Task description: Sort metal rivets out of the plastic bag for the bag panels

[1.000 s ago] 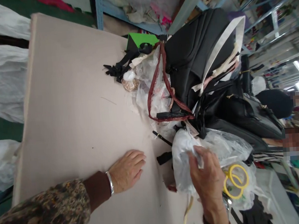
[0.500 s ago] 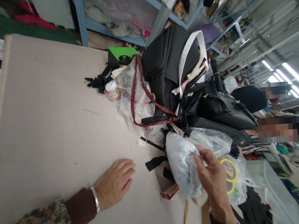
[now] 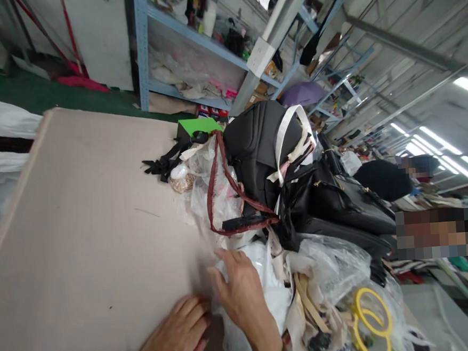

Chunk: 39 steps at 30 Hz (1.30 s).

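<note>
A wide beige table [image 3: 81, 234] with a flat, matte top fills the left and centre of the frame. Behind it, in the upper part, stand blue metal shelves [image 3: 177, 51] with bundles of cloth, and long ceiling lamps shine at the upper right.

At the lower centre the right hand [image 3: 240, 295] lies flat on a thin, crumpled white plastic bag [image 3: 270, 296]; its fingers [image 3: 224, 259] are spread and press the bag against the table, not closed around it. The left hand [image 3: 177, 342] rests just beside, palm down on the table, its fingers loosely stretched and holding nothing.

Above the bag sits a soft black backpack [image 3: 256, 152] with a cream strap and a frayed dark red strap [image 3: 219, 198]. Yellow scissor handles [image 3: 370, 315] show at the lower right.

Compared with half a second ago, the right hand has moved left and down from the side of the bag onto its top, close to the left hand
</note>
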### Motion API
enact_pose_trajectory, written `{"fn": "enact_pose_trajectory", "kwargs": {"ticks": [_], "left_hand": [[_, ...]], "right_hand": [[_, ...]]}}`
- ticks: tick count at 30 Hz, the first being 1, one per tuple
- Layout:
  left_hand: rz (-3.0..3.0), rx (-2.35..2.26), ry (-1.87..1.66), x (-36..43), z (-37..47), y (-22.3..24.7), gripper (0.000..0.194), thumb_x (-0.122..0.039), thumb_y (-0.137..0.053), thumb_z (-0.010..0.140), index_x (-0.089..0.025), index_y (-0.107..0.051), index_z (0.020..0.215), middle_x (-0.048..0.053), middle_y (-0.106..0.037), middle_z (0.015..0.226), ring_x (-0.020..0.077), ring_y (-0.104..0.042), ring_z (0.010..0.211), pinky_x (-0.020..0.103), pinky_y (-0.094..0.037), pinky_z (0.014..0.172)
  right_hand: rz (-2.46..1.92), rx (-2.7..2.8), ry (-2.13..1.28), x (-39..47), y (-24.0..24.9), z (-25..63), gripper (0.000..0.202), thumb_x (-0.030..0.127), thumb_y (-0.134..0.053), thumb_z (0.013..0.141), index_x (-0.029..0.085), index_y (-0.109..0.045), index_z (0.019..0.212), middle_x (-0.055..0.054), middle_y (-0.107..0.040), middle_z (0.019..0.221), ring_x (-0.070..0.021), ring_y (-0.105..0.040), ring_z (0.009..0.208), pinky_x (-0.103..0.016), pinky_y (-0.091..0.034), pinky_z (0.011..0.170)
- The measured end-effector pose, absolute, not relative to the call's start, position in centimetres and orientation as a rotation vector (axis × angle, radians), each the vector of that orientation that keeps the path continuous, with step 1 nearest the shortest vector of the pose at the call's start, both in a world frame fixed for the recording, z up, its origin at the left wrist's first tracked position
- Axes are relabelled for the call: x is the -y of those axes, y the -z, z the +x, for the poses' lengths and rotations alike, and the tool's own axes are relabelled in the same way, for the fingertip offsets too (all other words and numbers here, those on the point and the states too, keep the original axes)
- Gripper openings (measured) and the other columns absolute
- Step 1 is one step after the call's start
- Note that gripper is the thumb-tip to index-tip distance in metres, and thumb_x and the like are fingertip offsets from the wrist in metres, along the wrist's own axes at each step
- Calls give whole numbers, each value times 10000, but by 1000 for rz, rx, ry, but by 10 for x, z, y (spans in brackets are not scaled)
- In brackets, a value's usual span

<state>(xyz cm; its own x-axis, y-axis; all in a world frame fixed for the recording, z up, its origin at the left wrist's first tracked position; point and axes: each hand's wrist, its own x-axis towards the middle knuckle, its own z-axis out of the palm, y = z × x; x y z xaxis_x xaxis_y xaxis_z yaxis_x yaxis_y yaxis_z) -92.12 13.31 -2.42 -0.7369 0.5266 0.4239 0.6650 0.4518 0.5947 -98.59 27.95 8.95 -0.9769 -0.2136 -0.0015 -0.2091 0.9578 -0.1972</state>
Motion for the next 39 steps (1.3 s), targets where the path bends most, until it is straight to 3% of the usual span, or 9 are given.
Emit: {"fn": "enact_pose_trajectory", "kwargs": {"ticks": [3,9,13,17,20,27,31,37,39], "left_hand": [[-1051,2468,1104,-131,-925,18,395,-67,-551,696,-228,-651,1043,40,-714,1109,235,-610,1075,395,-531,971],[-1004,2344,1103,-128,-937,5,353,-102,-561,678,-258,-668,975,-13,-744,1012,192,-638,990,317,-534,894],[-980,2388,1178,-134,-931,18,397,-116,-556,650,-234,-655,1016,26,-732,1070,223,-607,1040,375,-511,971],[-984,2504,1200,-134,-926,19,463,-97,-553,616,-220,-650,1052,29,-720,1115,235,-589,1076,410,-495,999],[-1029,2532,1198,-132,-926,16,452,-109,-572,620,-213,-651,1052,33,-720,1111,246,-586,1070,425,-504,981],[-1010,2602,1302,-134,-922,17,425,-76,-563,639,-194,-629,1042,58,-698,1127,251,-580,1092,452,-492,1030],[-1017,2599,1325,-132,-923,11,420,-76,-568,652,-204,-634,1046,57,-693,1142,249,-588,1106,444,-496,1040],[-1101,2452,1095,-121,-929,20,333,-136,-580,818,-247,-664,1121,29,-709,1167,235,-636,1101,407,-525,996],[-1161,2414,1038,-120,-934,31,322,-190,-595,837,-267,-659,1144,15,-708,1176,244,-646,1104,415,-545,966]], "right_hand": [[-511,-2968,287,-274,-89,-1021,438,125,-618,891,211,-588,1319,-78,-678,1247,-274,-619,1127,-429,-529,969],[-479,-3006,204,-285,-85,-1058,786,-40,-460,750,72,-348,1520,-203,-586,1385,-296,-600,1233,-429,-523,1010],[-400,-3101,226,-311,-103,-1068,668,14,-388,828,-4,-345,1494,-280,-600,1327,-323,-599,1234,-482,-507,1015],[-402,-3167,338,-333,-121,-1083,588,147,-384,901,-3,-387,1469,-284,-577,1356,-339,-546,1300,-521,-489,1035],[-435,-3198,422,-340,-126,-1093,598,206,-392,895,-9,-415,1452,-273,-539,1407,-332,-460,1381,-540,-431,1094],[-455,-3190,600,-346,-127,-1106,580,218,-428,882,52,-471,1436,-215,-517,1458,-273,-462,1386,-528,-311,1183],[-408,-3166,686,-336,-127,-1103,590,219,-459,879,11,-464,1431,-248,-527,1435,-307,-466,1379,-542,-346,1162],[-363,-3127,701,-300,-134,-1039,519,112,-558,864,105,-549,1383,-133,-626,1336,-208,-588,1242,-313,-454,1096],[-300,-3163,725,-293,-134,-1009,497,108,-570,885,117,-550,1381,-121,-587,1391,-185,-549,1286,-271,-420,1120]]}}
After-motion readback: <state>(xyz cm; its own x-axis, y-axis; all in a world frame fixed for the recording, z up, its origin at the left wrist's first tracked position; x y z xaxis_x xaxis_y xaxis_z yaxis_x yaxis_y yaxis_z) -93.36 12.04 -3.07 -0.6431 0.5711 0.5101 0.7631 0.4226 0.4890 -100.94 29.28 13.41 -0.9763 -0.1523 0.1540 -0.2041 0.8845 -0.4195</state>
